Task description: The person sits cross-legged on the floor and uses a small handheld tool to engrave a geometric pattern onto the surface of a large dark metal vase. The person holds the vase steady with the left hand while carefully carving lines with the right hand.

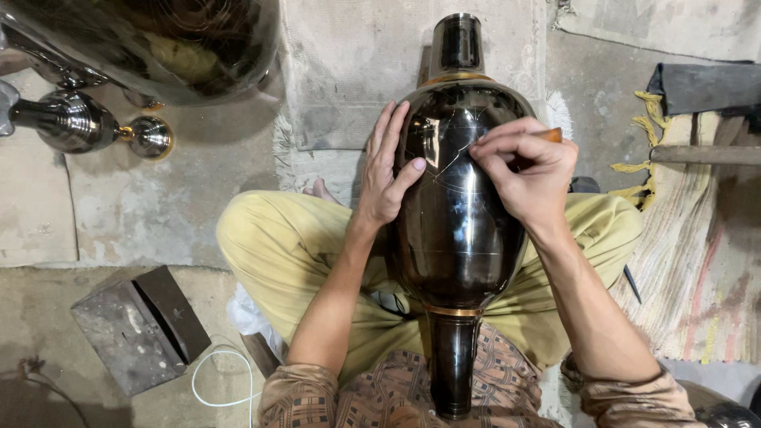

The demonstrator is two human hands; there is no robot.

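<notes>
A rough concrete floor (158, 214) spreads below, with a pale woven mat (349, 71) laid on it and a striped, fringed rug (697, 261) far out beyond the right hand. The person sits cross-legged in yellow trousers (269, 254), and a large, dark, glossy metal vase (456, 230) lies lengthwise across the lap, one narrow neck pointing away and the other toward the body.

The left hand (384, 170) lies flat and open against the vase's side, fingers spread and pointing away, the thumb pressed on the shiny belly. The right hand (527, 170) rests on the vase just across from the left, its fingers curled tight together around a small tool with an orange-brown handle (551, 135) that sticks out behind the knuckles; the working tip is hidden under the fingers. Thin scratched lines (456, 154) show on the dark surface between the two hands.

Well away past the left hand, two more polished dark metal pieces stand on the floor: a big rounded vessel (158, 47) and a smaller turned piece with a brass-coloured ring (87, 123). Nearer the left elbow lies a grey metal block (139, 329), with a loop of white cord (226, 380) just beside it.
</notes>
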